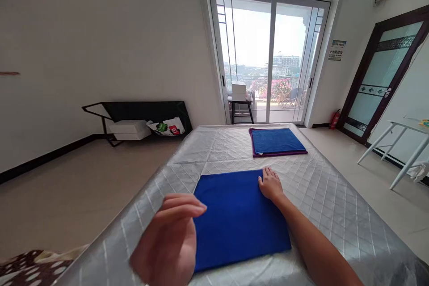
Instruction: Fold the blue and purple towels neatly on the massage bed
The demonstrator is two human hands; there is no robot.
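On the silver quilted bed cover [321, 214], the right hand [271, 183] lies flat on the far right corner of the royal-blue cloth [234, 214], fingers extended, gripping nothing. I'd pin that corner lightly and smooth outward with a level palm. The left hand [170, 237] hovers, loosely curled (empty, as far as I can see). The cloth looks smooth, straight-edged, roughly rectangular.
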